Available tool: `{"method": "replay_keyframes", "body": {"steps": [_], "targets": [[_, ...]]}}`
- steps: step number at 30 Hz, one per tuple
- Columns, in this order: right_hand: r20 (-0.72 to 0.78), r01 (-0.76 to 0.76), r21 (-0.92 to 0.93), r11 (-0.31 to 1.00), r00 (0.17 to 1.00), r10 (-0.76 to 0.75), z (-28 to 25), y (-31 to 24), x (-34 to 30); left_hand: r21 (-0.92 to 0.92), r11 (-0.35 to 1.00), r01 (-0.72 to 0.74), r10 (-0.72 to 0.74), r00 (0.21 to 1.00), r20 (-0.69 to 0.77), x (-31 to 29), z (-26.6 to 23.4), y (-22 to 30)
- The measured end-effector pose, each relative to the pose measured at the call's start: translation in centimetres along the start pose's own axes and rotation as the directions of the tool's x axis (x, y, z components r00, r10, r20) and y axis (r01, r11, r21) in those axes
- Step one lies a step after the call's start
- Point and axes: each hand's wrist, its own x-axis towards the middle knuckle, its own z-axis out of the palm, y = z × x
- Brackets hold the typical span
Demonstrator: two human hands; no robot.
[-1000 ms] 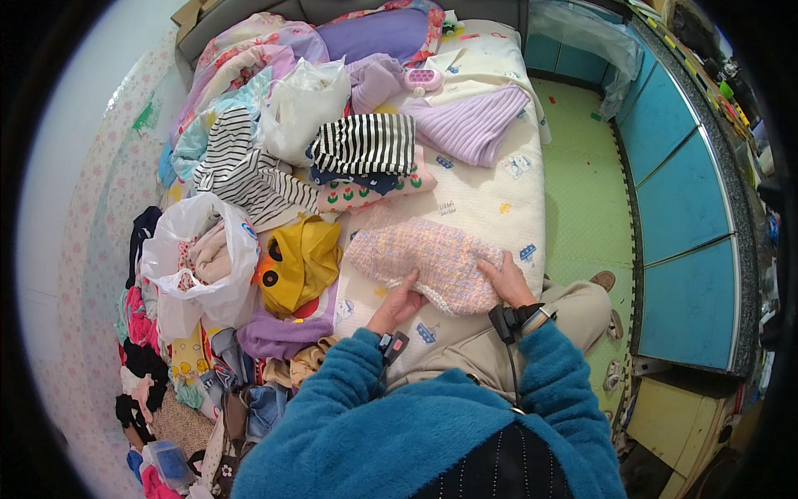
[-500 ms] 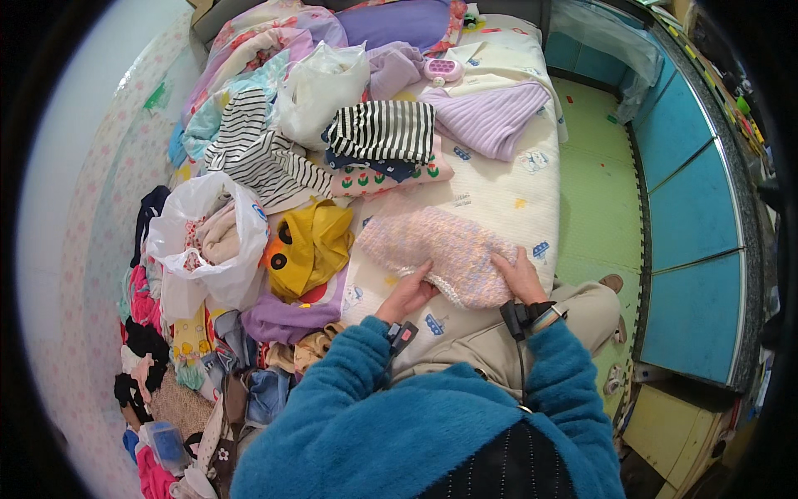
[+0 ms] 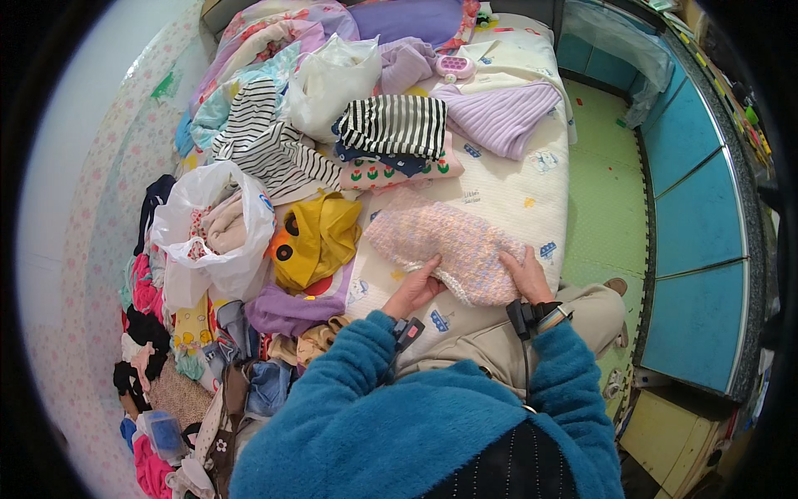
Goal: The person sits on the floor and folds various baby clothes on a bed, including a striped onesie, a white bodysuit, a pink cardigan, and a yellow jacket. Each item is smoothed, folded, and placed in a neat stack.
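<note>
A folded, fuzzy pink knitted garment (image 3: 453,245) with flecks of other colours and a white lower edge lies on the bed in front of me. My left hand (image 3: 418,287) grips its near edge, thumb on top and the other fingers partly under the cloth. At the garment's right end, my right hand (image 3: 529,277) holds the edge with the thumb over it. Just left of the garment is a crumpled yellow garment (image 3: 320,237) with dark round eyes on it. Beyond it sits a folded black-and-white striped garment (image 3: 395,125) on a pink piece with tulips (image 3: 407,173).
An open white plastic bag (image 3: 187,212) with clothes stands at the left, near a heap of mixed clothes (image 3: 187,366). Another white bag (image 3: 332,87) and a ribbed lilac garment (image 3: 503,116) lie farther back. Blue cabinets (image 3: 698,216) line the right beyond the green floor (image 3: 603,183).
The whole view has shifted slightly, so everything sits a little farther right. Both hands keep their hold on the knitted garment, which looks much the same.
</note>
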Motion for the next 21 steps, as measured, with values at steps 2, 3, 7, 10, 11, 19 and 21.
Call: {"method": "replay_keyframes", "body": {"steps": [2,3,7,10,11,19,21], "targets": [[-0.019,0.031,-0.024,0.999,0.999,-0.031,0.1,0.3,0.1,0.004,1.000,-0.005,0.005,1.000,0.001,0.1,-0.1,-0.1],[-0.028,0.045,-0.036,0.998,0.999,-0.046,0.1,0.5,0.1,0.006,1.000,-0.003,0.003,1.000,-0.020,0.2,0.0,-0.1],[-0.118,0.201,0.018,0.979,0.973,-0.198,0.4,1.3,0.6,0.026,1.000,-0.008,0.010,0.998,-0.060,0.0,0.8,0.2],[-0.145,0.228,0.094,0.969,0.966,-0.213,0.4,1.6,1.0,0.090,0.994,-0.065,0.070,0.996,-0.058,-0.7,2.1,1.6],[-0.168,0.244,0.108,0.964,0.960,-0.224,0.4,1.6,1.0,0.108,0.990,-0.096,0.100,0.995,-0.031,-1.1,2.7,2.3],[-0.175,0.221,0.109,0.969,0.964,-0.200,0.3,2.2,1.2,0.293,0.900,-0.321,0.336,0.942,0.000,-5.8,8.2,9.0],[-0.183,0.301,0.082,0.950,0.942,-0.283,0.6,2.4,1.3,0.369,0.866,-0.337,0.372,0.928,-0.027,-6.4,9.7,10.5]]}}
